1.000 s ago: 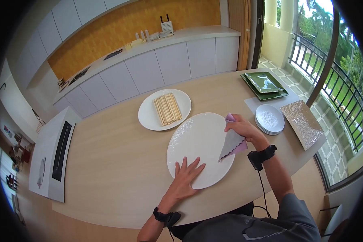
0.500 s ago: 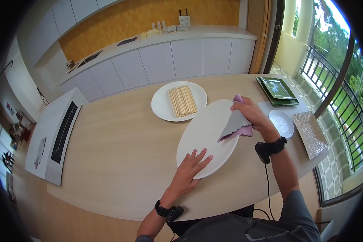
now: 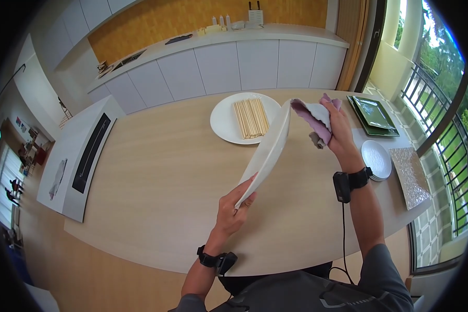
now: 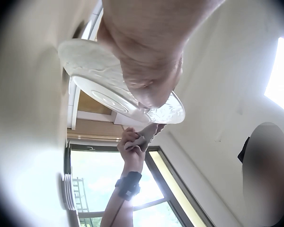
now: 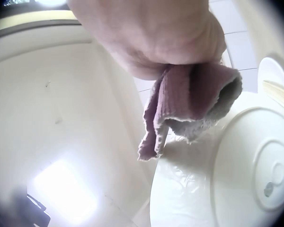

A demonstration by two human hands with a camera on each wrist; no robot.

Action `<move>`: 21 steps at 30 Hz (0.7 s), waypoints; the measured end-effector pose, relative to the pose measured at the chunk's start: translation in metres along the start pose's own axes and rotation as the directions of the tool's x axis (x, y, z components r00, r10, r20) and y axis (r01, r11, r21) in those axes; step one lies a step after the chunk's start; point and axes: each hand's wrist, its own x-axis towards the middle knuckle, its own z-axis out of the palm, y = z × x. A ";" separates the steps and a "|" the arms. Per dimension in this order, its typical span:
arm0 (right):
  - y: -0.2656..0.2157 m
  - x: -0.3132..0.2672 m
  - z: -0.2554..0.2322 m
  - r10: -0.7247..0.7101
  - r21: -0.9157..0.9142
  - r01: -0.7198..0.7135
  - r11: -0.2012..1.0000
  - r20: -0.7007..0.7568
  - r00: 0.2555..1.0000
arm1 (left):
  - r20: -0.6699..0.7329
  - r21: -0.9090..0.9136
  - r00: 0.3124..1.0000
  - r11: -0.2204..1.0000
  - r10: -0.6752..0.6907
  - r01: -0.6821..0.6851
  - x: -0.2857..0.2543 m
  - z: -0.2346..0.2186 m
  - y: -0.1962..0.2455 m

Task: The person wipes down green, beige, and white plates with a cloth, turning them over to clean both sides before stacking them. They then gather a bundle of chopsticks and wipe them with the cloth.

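Note:
My left hand (image 3: 233,212) grips the near edge of a large white oval plate (image 3: 269,151), which is tilted steeply up on its side above the table. Its underside, with a raised foot ring, faces the right wrist camera, where the plate (image 5: 194,189) fills the lower right. A pink and grey cloth (image 3: 318,120) is bunched in my right hand (image 3: 340,132), just right of the plate's far edge. In the right wrist view the folded cloth (image 5: 189,94) hangs below the palm and overlaps the plate's rim.
Behind the raised plate, a white plate (image 3: 222,125) bears a bundle of light wooden sticks (image 3: 251,118). At the right stand green square plates (image 3: 373,115), a stack of small white plates (image 3: 375,158) and a textured rectangular plate (image 3: 410,177). A white panelled unit (image 3: 70,171) borders the table's left end.
The large plate has gone from lying on the table to standing steeply tilted. My left hand has turned from resting flat on it to gripping its edge. The right hand with the cloth has come off it.

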 end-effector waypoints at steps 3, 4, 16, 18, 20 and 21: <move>0.022 0.012 -0.012 -0.084 0.122 0.110 0.986 -0.201 0.976 | -0.058 -0.033 0.994 0.996 -0.088 0.086 0.000 -0.004 -0.005; 0.028 0.016 -0.017 -0.076 0.164 0.123 0.979 -0.268 0.960 | -0.087 -0.069 0.989 0.991 -0.118 0.112 0.000 -0.005 -0.006; 0.079 -0.042 0.101 -0.360 0.068 0.358 0.931 0.036 0.932 | -0.229 -0.194 0.967 0.979 -0.115 0.070 0.006 -0.007 -0.011; 0.082 -0.062 0.108 -0.399 0.010 0.400 0.917 0.091 0.912 | -0.256 -0.208 0.960 0.976 -0.116 0.063 0.008 -0.006 -0.007; 0.087 -0.074 0.108 -0.384 -0.041 0.396 0.917 0.175 0.907 | -0.280 -0.225 0.952 0.973 -0.121 0.057 0.008 -0.007 -0.007; 0.091 -0.071 0.106 -0.382 -0.042 0.395 0.918 0.178 0.907 | -0.252 -0.228 0.959 0.971 -0.133 0.075 0.007 -0.009 -0.008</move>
